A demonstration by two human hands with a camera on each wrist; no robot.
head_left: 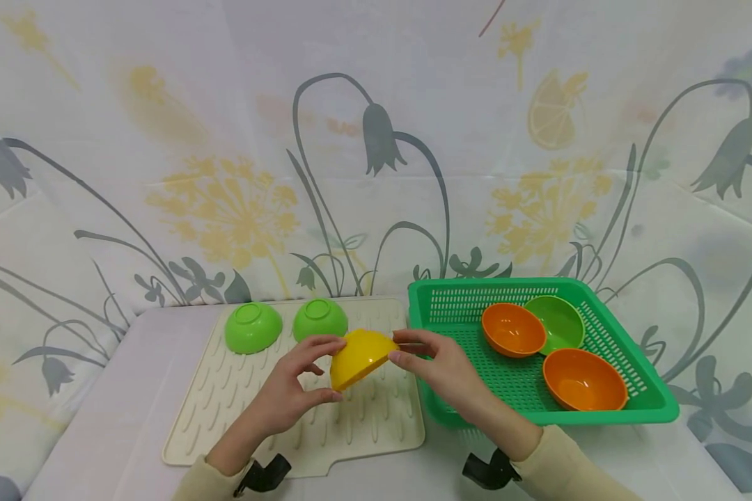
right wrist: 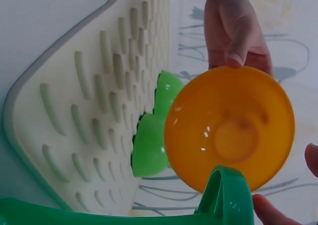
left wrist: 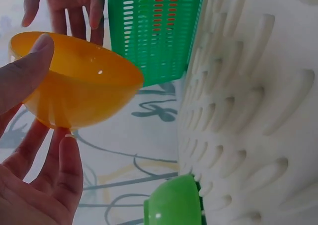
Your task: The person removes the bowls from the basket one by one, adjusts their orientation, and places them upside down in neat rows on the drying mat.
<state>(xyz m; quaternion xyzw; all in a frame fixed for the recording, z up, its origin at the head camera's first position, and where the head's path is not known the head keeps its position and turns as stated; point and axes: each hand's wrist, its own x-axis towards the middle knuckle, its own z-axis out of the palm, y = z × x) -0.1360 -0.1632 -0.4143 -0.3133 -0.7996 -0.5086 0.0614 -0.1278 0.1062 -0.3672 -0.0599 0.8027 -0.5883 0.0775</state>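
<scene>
Yellow bowl [head_left: 362, 356], possibly lettered backdrop [head_left: 343, 126]

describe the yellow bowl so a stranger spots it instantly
Start at the cream mat, left of the green basket. Above this mat, the left hand holds the yellow bowl. Its colour sets it apart from green bowls and orange bowls.

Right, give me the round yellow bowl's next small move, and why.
I'd probably have the left hand lower the round yellow bowl rim-down onto the ribbed cream mat: it's held tilted, opening partly downward, while two round light-green bowls rest rims-down there.
</scene>
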